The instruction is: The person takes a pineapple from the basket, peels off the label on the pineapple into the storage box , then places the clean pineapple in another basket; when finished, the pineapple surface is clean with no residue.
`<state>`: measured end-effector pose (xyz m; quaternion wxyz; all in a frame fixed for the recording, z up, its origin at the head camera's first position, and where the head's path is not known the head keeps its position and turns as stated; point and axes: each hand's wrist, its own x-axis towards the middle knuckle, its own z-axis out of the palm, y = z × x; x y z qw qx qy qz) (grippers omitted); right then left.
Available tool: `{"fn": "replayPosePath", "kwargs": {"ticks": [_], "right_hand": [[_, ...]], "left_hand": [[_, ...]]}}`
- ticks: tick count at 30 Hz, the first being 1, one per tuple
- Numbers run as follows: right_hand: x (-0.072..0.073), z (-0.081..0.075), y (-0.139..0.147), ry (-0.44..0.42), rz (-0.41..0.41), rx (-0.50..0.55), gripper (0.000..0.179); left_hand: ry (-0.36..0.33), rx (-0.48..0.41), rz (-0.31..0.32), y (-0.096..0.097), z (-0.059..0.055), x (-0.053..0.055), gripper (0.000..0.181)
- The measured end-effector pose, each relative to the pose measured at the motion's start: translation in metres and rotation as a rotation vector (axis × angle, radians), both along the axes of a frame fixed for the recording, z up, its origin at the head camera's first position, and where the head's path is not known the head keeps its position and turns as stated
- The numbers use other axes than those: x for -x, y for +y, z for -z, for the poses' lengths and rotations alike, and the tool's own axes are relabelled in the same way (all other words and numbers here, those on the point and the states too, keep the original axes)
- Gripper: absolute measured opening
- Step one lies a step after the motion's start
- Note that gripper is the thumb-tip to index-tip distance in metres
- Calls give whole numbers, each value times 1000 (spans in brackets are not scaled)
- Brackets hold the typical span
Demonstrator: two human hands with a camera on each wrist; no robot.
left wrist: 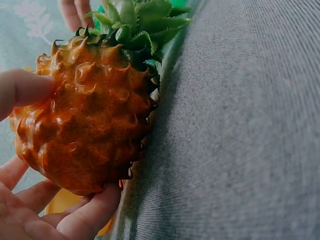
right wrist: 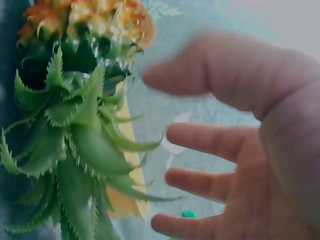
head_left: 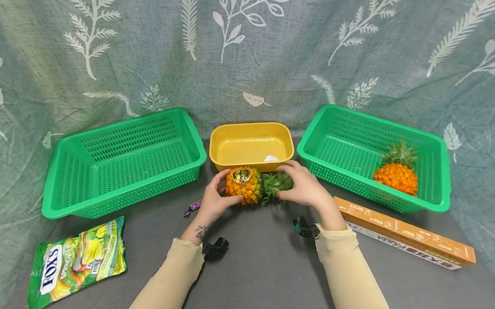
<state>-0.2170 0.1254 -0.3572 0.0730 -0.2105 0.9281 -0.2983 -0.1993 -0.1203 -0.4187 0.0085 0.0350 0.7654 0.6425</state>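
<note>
An orange artificial-looking pineapple (head_left: 249,191) with a round label lies on its side in front of the yellow bin, its green leafy crown (head_left: 276,185) pointing right. My left hand (head_left: 216,196) grips the fruit's body, thumb on one side and fingers around the other, as the left wrist view shows on the pineapple (left wrist: 95,115). Beside the crown is my right hand (head_left: 305,186). In the right wrist view its fingers (right wrist: 210,142) are extended and spread, with a gap between them and the leaves (right wrist: 90,150).
Behind the pineapple stands the yellow bin (head_left: 251,165) with a small white item inside. Green baskets stand left (head_left: 127,193) and right (head_left: 353,183); another pineapple (head_left: 397,177) is in the right one. A pasta box (head_left: 404,232), Fox's candy bag (head_left: 80,262) and purple-wrapped candy (head_left: 193,206) lie around.
</note>
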Motion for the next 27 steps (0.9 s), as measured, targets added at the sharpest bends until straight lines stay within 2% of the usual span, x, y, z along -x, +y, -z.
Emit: {"fn": "replayPosePath", "kwargs": {"ticks": [8,16,20,27], "right_hand": [[-3,-3,-12,131,24,188,40],[-10,3,-31,360,66,332,20],[-15,8,-46,408,43,291,21],[-23,13,-64,339,-48,94,35]], "left_hand": [[8,4,-6,-1,-2,-1,70],[14,-36,-5,0,-1,-3,69],[26,-48,-6,0,0,-4,68],[56,-28,-4,-2,1,-5,68]]}}
